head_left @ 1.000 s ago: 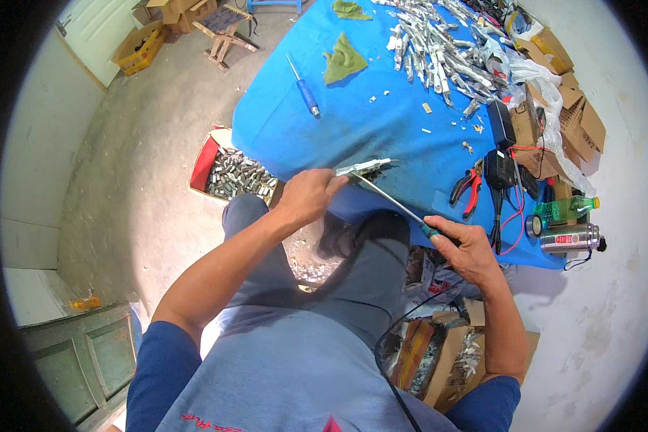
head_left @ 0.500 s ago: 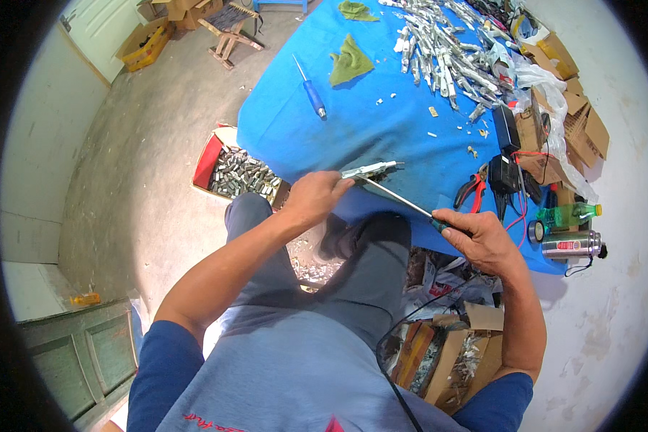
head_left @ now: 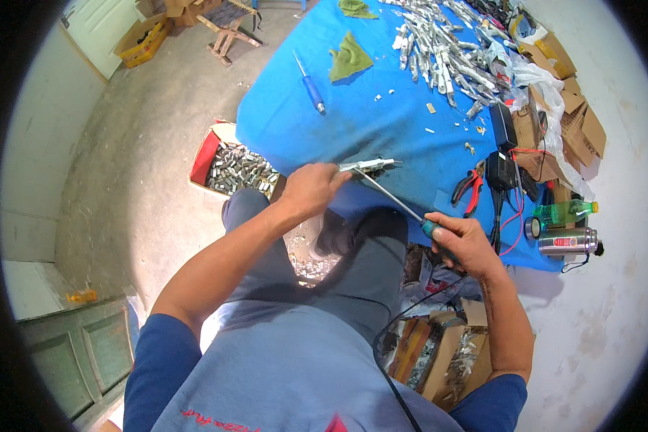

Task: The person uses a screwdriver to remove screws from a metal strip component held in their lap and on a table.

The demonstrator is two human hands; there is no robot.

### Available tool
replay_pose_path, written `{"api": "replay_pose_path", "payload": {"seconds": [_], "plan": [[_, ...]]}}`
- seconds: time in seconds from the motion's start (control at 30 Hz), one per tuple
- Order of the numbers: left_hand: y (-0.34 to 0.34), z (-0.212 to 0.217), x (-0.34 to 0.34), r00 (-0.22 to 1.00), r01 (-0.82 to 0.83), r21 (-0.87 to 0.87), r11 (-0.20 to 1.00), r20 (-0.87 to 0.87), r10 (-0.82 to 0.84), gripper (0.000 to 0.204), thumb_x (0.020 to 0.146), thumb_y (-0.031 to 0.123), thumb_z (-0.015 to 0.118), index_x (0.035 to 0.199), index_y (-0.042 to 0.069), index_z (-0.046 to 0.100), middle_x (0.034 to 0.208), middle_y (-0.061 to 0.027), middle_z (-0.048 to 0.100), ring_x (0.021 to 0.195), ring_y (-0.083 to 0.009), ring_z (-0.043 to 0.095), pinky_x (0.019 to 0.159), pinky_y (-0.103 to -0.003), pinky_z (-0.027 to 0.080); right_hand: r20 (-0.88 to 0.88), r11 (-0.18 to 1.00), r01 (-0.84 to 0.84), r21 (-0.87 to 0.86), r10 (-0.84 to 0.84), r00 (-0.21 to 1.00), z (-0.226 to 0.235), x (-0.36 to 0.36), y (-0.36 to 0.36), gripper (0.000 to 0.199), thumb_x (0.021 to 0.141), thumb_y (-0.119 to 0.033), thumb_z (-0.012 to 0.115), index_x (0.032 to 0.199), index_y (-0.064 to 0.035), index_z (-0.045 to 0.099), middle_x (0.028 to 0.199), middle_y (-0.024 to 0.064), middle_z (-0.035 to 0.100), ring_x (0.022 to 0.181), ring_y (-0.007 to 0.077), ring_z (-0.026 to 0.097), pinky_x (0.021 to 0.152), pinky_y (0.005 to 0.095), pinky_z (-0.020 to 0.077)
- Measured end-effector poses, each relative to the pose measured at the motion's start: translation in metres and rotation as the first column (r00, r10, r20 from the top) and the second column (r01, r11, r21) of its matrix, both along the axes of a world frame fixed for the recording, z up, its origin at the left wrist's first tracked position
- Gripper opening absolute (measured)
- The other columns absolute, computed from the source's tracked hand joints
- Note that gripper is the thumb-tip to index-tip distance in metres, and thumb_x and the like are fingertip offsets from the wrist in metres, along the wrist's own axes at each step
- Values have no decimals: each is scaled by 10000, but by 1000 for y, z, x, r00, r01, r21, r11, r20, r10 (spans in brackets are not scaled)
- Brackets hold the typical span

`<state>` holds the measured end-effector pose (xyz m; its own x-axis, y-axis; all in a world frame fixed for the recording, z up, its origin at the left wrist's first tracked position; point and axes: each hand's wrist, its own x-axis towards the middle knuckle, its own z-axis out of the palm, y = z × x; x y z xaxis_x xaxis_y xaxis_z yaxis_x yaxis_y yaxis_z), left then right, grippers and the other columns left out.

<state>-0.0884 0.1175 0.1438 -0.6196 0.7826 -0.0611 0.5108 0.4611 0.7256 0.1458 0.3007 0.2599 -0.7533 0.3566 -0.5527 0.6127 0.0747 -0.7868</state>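
Note:
My left hand [head_left: 311,190] grips one end of a slim white, silvery stick-shaped part [head_left: 376,164] at the near edge of the blue-covered table [head_left: 281,119]. In my right hand [head_left: 465,243] is a screwdriver [head_left: 389,196], its dark green handle wrapped by the fingers. The long metal shaft slants up and left, and its tip meets the stick close to my left fingertips. I cannot make out whether the tip is inside the part or only against it. A heap of similar white and silvery parts [head_left: 443,57] lies at the far right.
A blue-handled screwdriver [head_left: 312,92] and green cloths [head_left: 349,57] lie on the table. To the right are red-handled pliers [head_left: 469,190], black adapters [head_left: 501,171], a green bottle [head_left: 565,212] and a steel flask [head_left: 570,241]. A box of small metal pieces [head_left: 241,171] stands by my left knee.
My right hand has shifted slightly left and down and turned, so more of the screwdriver's handle shows. The tip has moved a little left along the part, which my left hand still holds.

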Motion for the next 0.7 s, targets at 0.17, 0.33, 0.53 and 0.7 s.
{"api": "replay_pose_path", "payload": {"seconds": [0.17, 0.33, 0.53, 0.7], "plan": [[-2, 3, 0, 1000, 14, 0, 1000, 21, -14, 455, 939, 416, 543, 850, -13, 667, 698, -225, 615, 709, -409, 611, 650, -485, 446, -136, 723, -237, 648, 417, 899, -5, 5, 2, 353, 874, -150, 635, 1222, -91, 616, 730, 130, 593, 617, 216, 580, 592, 343, 456], [-1, 7, 0, 1000, 24, -33, 999, 20, -23, 453, 939, 412, 543, 859, -17, 666, 706, -233, 614, 707, -414, 605, 649, -484, 446, -21, 631, -330, 702, 481, 876, 25, -12, 1, 315, 855, -117, 639, 1169, -92, 643, 758, 162, 614, 683, 315, 591, 624, 365, 466], [-1, 2, 2, 999, 17, 4, 1000, 31, -17, 455, 942, 406, 540, 846, -24, 654, 688, -230, 610, 698, -401, 612, 645, -478, 446, -38, 744, -340, 575, 439, 898, 31, -21, 7, 306, 862, -89, 632, 1166, -58, 638, 681, 131, 573, 590, 205, 523, 600, 314, 449], [-1, 3, 0, 996, 21, 1, 1000, 90, -21, 454, 946, 398, 534, 832, -27, 646, 673, -220, 610, 685, -387, 617, 642, -475, 445, 43, 873, -316, 373, 324, 945, 32, -26, 17, 316, 892, -116, 610, 1198, -40, 626, 648, 47, 533, 613, 79, 451, 569, 270, 422]]}}
